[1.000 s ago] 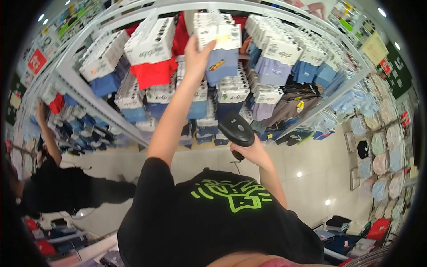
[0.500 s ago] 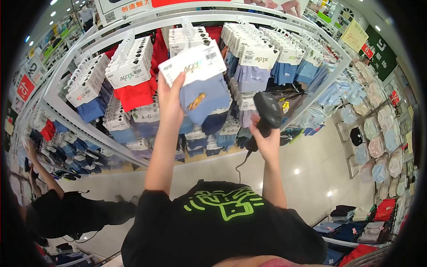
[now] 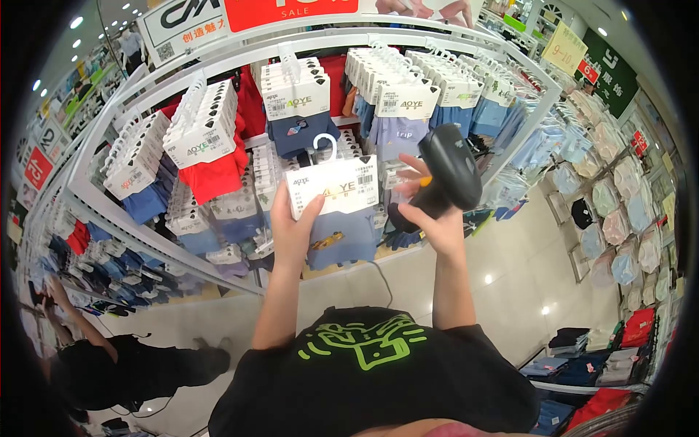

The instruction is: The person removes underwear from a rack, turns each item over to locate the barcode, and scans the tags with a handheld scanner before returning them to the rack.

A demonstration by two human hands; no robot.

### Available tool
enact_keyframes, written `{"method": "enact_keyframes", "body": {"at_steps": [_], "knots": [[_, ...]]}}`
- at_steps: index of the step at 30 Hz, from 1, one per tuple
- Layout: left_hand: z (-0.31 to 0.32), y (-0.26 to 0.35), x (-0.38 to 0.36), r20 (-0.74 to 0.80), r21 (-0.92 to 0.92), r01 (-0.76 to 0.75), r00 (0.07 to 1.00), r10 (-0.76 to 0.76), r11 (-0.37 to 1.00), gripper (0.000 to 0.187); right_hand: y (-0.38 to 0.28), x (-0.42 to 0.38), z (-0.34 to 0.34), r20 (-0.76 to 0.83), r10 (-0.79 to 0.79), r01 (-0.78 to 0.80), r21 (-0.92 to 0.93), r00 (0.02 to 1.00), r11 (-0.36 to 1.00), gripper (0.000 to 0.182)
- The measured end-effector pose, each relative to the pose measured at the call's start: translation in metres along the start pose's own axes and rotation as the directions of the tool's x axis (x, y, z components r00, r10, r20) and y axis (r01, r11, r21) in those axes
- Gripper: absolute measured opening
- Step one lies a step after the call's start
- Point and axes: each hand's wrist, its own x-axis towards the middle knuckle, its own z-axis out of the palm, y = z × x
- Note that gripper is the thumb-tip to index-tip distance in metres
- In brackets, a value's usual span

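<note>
Plainly, a carded garment is held up in front of the rack by the left hand, near the middle of the view. It is pinched at the left edge of its white card, with the thumb laid across the front; the remaining fingers are mostly hidden behind it. Above the card a white hook is seen, and below it folded blue cloth bearing a small orange-brown motif is shown.

By the right hand a black scanner is gripped, tilted, just to the right of the card and apart from it. Its handle is wrapped by the thumb and fingers, some of which are stretched out beside an orange trigger. A dark cable is seen hanging below, between the forearms.

On the rack, just above the held piece, navy garments are hung; red garments are displayed to the left and lavender garments to the right. At the far left, beside another display, a co-worker in dark clothes is seen with an arm raised.
</note>
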Motion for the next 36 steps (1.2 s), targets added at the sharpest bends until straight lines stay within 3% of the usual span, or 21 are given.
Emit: {"method": "enact_keyframes", "body": {"at_steps": [1, 3, 4, 6, 7, 8, 10, 11, 12, 14, 16, 19, 25, 26, 28, 30, 31, 32, 34, 35, 36], "knots": [[0.0, 0.002, 0.0, 0.003, 0.0, -0.003, 1.0, 0.003, 1.0, 0.033, -0.004, -0.002, -0.001, 0.07, 0.034, -0.034, 0.004, 0.997, 0.999, 0.048], [0.001, 0.006, -0.002, 0.054, -0.049, 0.051, 0.997, -0.048, 0.998, 0.03, -0.006, -0.007, -0.006, 0.223, 0.256, -0.273, 0.053, 0.941, 0.96, 0.054], [0.002, 0.005, -0.001, 0.055, -0.049, 0.051, 0.997, -0.048, 0.998, 0.03, 0.001, -0.006, -0.003, 0.286, 0.126, -0.135, 0.011, 0.95, 0.991, 0.058], [0.006, 0.002, -0.001, 0.173, -0.096, 0.105, 0.981, -0.088, 0.99, 0.03, -0.005, 0.001, 0.008, 0.325, 0.258, -0.291, 0.056, 0.91, 0.955, 0.059], [0.004, 0.001, 0.001, 0.196, 0.01, 0.092, 0.976, -0.093, 0.996, 0.033, 0.005, 0.005, 0.007, 0.34, 0.275, -0.29, -0.008, 0.899, 0.957, 0.059], [0.003, 0.001, 0.003, 0.195, 0.011, 0.1, 0.976, -0.1, 0.995, 0.033, 0.011, 0.008, 0.01, 0.291, 0.247, -0.268, 0.034, 0.924, 0.963, 0.061], [0.0, 0.002, 0.005, 0.243, -0.094, 0.299, 0.932, -0.269, 0.95, 0.039, 0.016, 0.014, 0.008, 0.209, 0.472, -0.507, 0.173, 0.857, 0.844, 0.056], [-0.012, -0.015, 0.002, 0.331, -0.158, 0.381, 0.89, -0.314, 0.911, 0.044, 0.02, 0.015, 0.009, 0.163, 0.483, -0.509, 0.219, 0.86, 0.833, 0.046], [-0.015, -0.022, 0.0, 0.322, -0.158, 0.394, 0.887, -0.33, 0.905, 0.044, 0.023, 0.016, 0.01, 0.118, 0.499, -0.511, 0.265, 0.859, 0.818, 0.036], [-0.017, -0.032, -0.003, 0.482, -0.174, 0.459, 0.811, -0.331, 0.871, 0.045, 0.025, 0.02, 0.014, 0.069, 0.576, -0.549, 0.413, 0.814, 0.727, 0.034], [-0.02, -0.039, -0.004, 0.446, -0.194, 0.499, 0.812, -0.377, 0.845, 0.043, 0.033, 0.024, 0.012, 0.074, 0.595, -0.567, 0.417, 0.8, 0.711, 0.033], [-0.029, -0.038, -0.001, 0.394, -0.319, 0.672, 0.735, -0.551, 0.668, 0.044, 0.049, 0.024, 0.008, 0.137, 0.662, -0.651, 0.407, 0.737, 0.64, 0.035], [-0.038, -0.041, -0.002, 0.446, -0.359, 0.671, 0.734, -0.512, 0.649, 0.043, 0.05, 0.022, 0.011, 0.166, 0.664, -0.665, 0.398, 0.729, 0.632, 0.035], [-0.041, -0.043, -0.004, 0.443, -0.36, 0.67, 0.735, -0.513, 0.649, 0.043, 0.046, 0.021, 0.015, 0.127, 0.612, -0.597, 0.443, 0.78, 0.669, 0.034], [-0.039, -0.036, -0.012, 0.434, -0.208, 0.499, 0.818, -0.377, 0.842, 0.048, 0.044, 0.018, 0.018, 0.087, 0.554, -0.521, 0.482, 0.828, 0.704, 0.033], [-0.016, 0.01, -0.026, 0.499, 0.045, 0.197, 0.845, -0.193, 0.979, 0.06, 0.051, 0.015, 0.016, 0.184, 0.473, -0.415, 0.792, 0.862, 0.448, 0.037], [0.0, 0.021, -0.027, 0.51, 0.167, -0.135, 0.859, 0.032, 0.977, 0.064, 0.075, 0.011, 0.012, 0.141, 0.385, -0.288, 0.888, 0.912, 0.359, 0.048], [0.017, 0.029, -0.03, 0.546, 0.272, -0.445, 0.801, 0.244, 0.853, 0.069, 0.066, 0.017, 0.022, 0.445, 0.086, -0.453, 0.88, 0.892, 0.146, 0.048], [0.044, 0.043, -0.041, 0.618, 0.592, -0.701, 0.711, 0.336, 0.397, 0.057, 0.081, 0.02, 0.034, 0.532, -0.002, -0.519, 0.824, 0.846, -0.23, 0.043], [0.057, 0.031, -0.044, 0.618, 0.585, -0.702, 0.71, 0.338, 0.406, 0.057, 0.1, 0.028, 0.046, 0.472, -0.24, -0.528, 0.729, 0.849, -0.435, 0.036], [0.068, 0.011, -0.048, 0.65, 0.556, -0.776, 0.63, 0.426, 0.299, 0.045, 0.099, 0.025, 0.052, 0.417, -0.259, -0.488, 0.683, 0.871, -0.544, 0.021]]}}
